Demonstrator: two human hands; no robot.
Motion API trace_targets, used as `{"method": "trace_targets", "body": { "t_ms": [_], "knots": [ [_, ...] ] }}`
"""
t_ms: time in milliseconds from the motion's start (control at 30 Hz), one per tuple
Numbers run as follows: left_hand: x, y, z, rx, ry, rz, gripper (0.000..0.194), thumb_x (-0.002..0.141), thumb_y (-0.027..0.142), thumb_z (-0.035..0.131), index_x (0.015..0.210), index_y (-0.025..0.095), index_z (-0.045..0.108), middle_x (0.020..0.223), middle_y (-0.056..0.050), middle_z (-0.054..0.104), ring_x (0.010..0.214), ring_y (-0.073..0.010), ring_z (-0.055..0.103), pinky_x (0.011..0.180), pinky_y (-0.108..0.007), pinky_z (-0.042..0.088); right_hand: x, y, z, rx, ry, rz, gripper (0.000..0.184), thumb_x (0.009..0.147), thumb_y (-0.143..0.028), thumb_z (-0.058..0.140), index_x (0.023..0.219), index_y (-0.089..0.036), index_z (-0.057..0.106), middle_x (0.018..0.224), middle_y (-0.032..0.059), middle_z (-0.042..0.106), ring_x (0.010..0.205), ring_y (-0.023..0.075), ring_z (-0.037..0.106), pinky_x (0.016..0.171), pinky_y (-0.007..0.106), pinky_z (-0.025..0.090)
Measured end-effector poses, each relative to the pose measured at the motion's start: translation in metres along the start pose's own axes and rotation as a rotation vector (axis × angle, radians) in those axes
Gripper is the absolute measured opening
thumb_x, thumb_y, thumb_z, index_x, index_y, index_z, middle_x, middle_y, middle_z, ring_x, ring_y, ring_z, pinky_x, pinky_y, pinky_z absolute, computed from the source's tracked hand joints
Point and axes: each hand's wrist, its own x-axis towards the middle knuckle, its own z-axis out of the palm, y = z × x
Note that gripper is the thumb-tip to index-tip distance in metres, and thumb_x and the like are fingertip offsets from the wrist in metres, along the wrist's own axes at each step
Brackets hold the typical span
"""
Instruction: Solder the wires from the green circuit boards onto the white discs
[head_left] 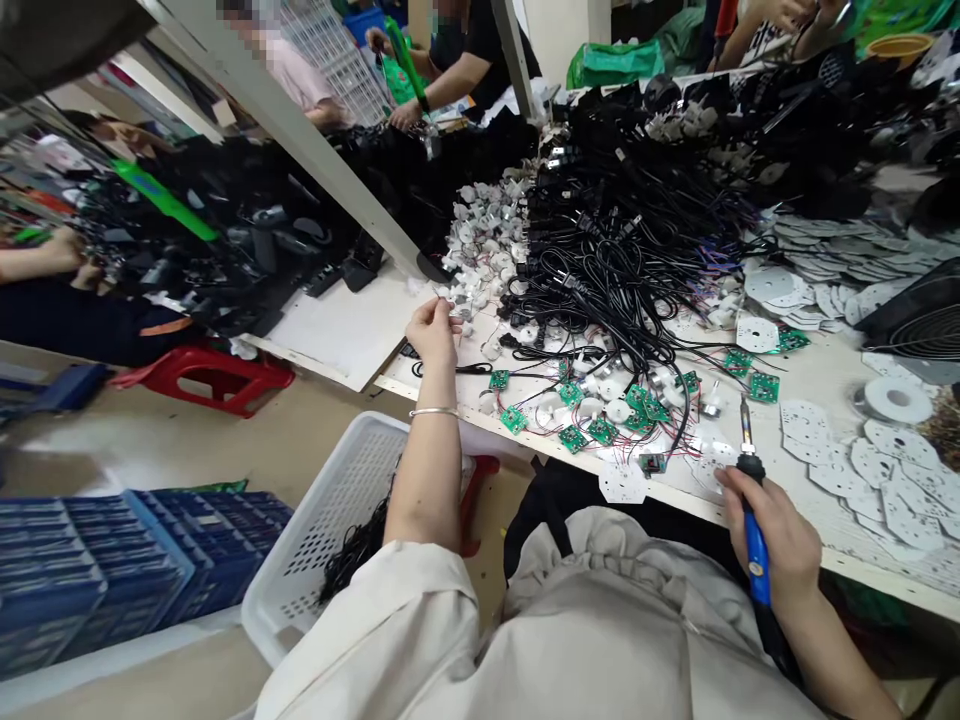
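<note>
My right hand [776, 540] is wrapped round a blue-handled soldering iron [756, 560], its metal tip pointing away from me over the bench edge. At the end of my outstretched arm, my left hand [435, 330] has its fingers pinched together beside a heap of small white motors [480, 240]. Whatever those fingers hold, if anything, is hidden. Between my hands lie several green circuit boards [602, 431] with thin red wires. Beyond the boards spreads a big tangle of black power cords [585, 270]. A white perforated disc [624, 483] overhangs the front edge near my body.
White discs [892, 470] and a solder roll [892, 400] lie at the right. A white basket [300, 540] with black cords stands below left, near blue crates [90, 570] and a red stool [202, 378]. A slanted post [315, 150] rises by the bench. Other people work across it.
</note>
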Motion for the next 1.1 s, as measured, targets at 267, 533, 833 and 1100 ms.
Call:
{"method": "trace_targets", "body": {
  "t_ms": [267,533,833,1100],
  "knots": [
    [-0.074,0.068,0.021,-0.458,-0.474,-0.087,0.022,0.069,0.024,0.085,0.080,0.017,0.067,0.065,0.004,0.064,0.046,-0.0023,0.053,0.041,-0.012,0.041,0.004,-0.004,0.002,0.053,0.001,0.038,0.048,0.086,-0.011,0.067,0.132,-0.017,0.056,0.096,0.0080,0.075,0.079,0.0164,0.072,0.075,0.024,0.056],
    [-0.187,0.094,0.056,-0.408,-0.979,-0.059,0.032,0.066,0.043,0.086,0.077,0.018,0.071,0.061,0.003,0.061,0.043,-0.0041,0.050,0.037,-0.015,0.038,0.009,-0.008,0.005,0.021,0.013,0.083,0.029,0.089,-0.013,0.061,0.118,-0.017,0.061,0.092,0.0087,0.071,0.078,0.0169,0.068,0.070,0.025,0.054],
    [-0.271,0.049,0.059,0.056,-1.176,0.880,0.013,0.086,0.019,0.061,0.077,0.020,0.071,0.075,-0.001,0.066,0.073,-0.0132,0.059,0.070,-0.028,0.048,0.011,-0.005,0.005,0.122,-0.012,0.189,0.026,0.093,-0.016,0.056,0.118,-0.019,0.062,0.090,0.0073,0.071,0.080,0.0162,0.069,0.074,0.024,0.055],
    [-0.293,0.026,0.054,0.342,-1.176,1.072,0.011,0.088,0.020,0.060,0.082,0.021,0.069,0.093,-0.001,0.075,0.088,-0.0199,0.061,0.079,-0.038,0.037,0.010,-0.004,0.004,0.254,-0.023,0.241,0.029,0.094,-0.019,0.055,0.123,-0.021,0.061,0.094,0.0073,0.072,0.084,0.0180,0.071,0.077,0.028,0.058]
  ]
}}
